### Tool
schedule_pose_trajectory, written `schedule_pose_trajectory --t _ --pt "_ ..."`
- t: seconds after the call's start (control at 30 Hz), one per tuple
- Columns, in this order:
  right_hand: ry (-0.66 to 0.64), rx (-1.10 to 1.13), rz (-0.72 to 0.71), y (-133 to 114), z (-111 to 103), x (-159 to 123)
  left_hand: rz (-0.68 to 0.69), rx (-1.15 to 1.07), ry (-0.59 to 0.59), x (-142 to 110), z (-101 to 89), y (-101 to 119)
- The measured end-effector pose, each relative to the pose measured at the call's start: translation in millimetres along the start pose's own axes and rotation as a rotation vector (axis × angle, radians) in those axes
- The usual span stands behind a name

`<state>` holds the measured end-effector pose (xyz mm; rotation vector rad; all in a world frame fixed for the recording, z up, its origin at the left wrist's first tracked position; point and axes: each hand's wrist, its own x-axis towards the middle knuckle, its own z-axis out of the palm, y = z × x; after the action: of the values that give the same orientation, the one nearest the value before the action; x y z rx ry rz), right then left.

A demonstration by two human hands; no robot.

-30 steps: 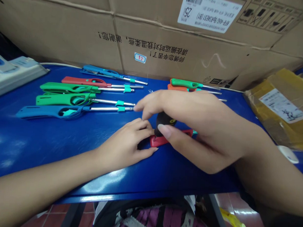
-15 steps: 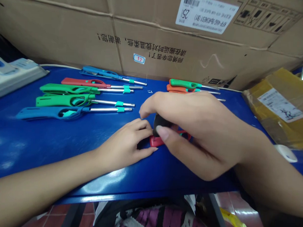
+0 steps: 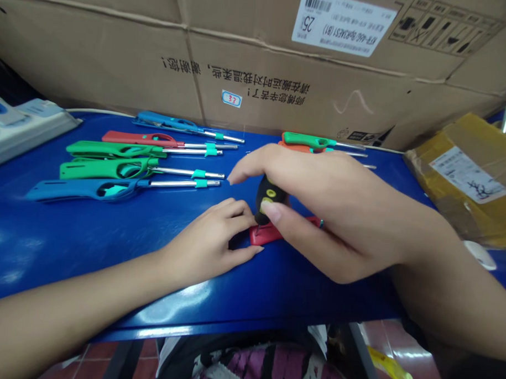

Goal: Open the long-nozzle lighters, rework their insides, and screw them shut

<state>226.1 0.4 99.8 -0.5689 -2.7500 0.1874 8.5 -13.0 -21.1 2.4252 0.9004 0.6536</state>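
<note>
My right hand [image 3: 331, 209] grips a small screwdriver with a black and yellow handle [image 3: 267, 198], held upright with its tip on the end of a red long-nose lighter [image 3: 266, 234] lying on the blue table [image 3: 110, 234]. My left hand [image 3: 212, 240] rests on the table with fingers curled against the lighter's left end. Most of the red lighter is hidden under my right hand.
Several finished lighters lie in a row at the left: green [image 3: 112, 168], blue [image 3: 91, 188], red [image 3: 142, 137]. Green and orange ones [image 3: 308, 140] lie behind my right hand. Cardboard boxes [image 3: 257, 57] stand behind, a power strip [image 3: 18, 127] at left, a yellow parcel [image 3: 469, 175] at right.
My right hand has turned and lifted slightly, so more of the screwdriver handle and its yellow mark shows. My left hand and the lighter stayed put.
</note>
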Motion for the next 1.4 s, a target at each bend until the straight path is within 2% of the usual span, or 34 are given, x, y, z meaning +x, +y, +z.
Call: schedule_pose_trajectory --t 0.13,0.3,0.37,0.57,0.67,0.77,0.83,1.0,1.07,1.13,1.3,1.4 --pt "0.005 -0.020 0.003 1.6 1.9 0.0 0.002 0.001 0.042 -0.6 0.8 1.0" --pt "0.072 -0.277 0.024 4.0 4.9 2.5 -0.001 0.044 0.040 -0.5 0.7 3.0" --pt "0.057 -0.242 0.038 4.1 1.9 1.4 -0.004 0.040 0.035 -0.7 1.0 1.9" --pt "-0.039 0.074 -0.037 1.5 -11.7 -5.6 0.013 0.007 0.051 -0.6 2.4 -1.5" --pt "-0.026 -0.002 -0.055 -1.5 -11.1 -4.7 0.000 0.006 0.044 0.6 1.2 0.5" --pt "0.022 -0.244 0.003 -4.5 -6.1 -1.0 -0.038 0.000 0.001 1.5 -0.5 2.6" --pt "0.040 -0.307 0.042 -5.8 -4.4 0.7 -0.041 0.001 -0.007 1.5 -0.7 2.6" --pt "-0.094 0.002 0.038 -6.8 -14.0 -3.0 -0.013 -0.008 0.014 0.3 1.2 -0.5" --pt "-0.110 0.060 0.016 -7.5 -18.1 -5.1 0.002 -0.012 0.023 0.3 1.4 -0.7" --pt "-0.102 0.025 0.016 -8.1 -18.5 -5.7 -0.002 -0.016 0.035 1.1 1.0 0.2" --pt "0.014 -0.261 0.070 -6.2 -9.0 -1.9 -0.032 -0.010 0.015 3.6 -0.2 3.3" --pt "-0.023 -0.183 0.082 -5.5 -9.1 -1.3 -0.037 -0.021 0.024 3.5 0.2 3.1"
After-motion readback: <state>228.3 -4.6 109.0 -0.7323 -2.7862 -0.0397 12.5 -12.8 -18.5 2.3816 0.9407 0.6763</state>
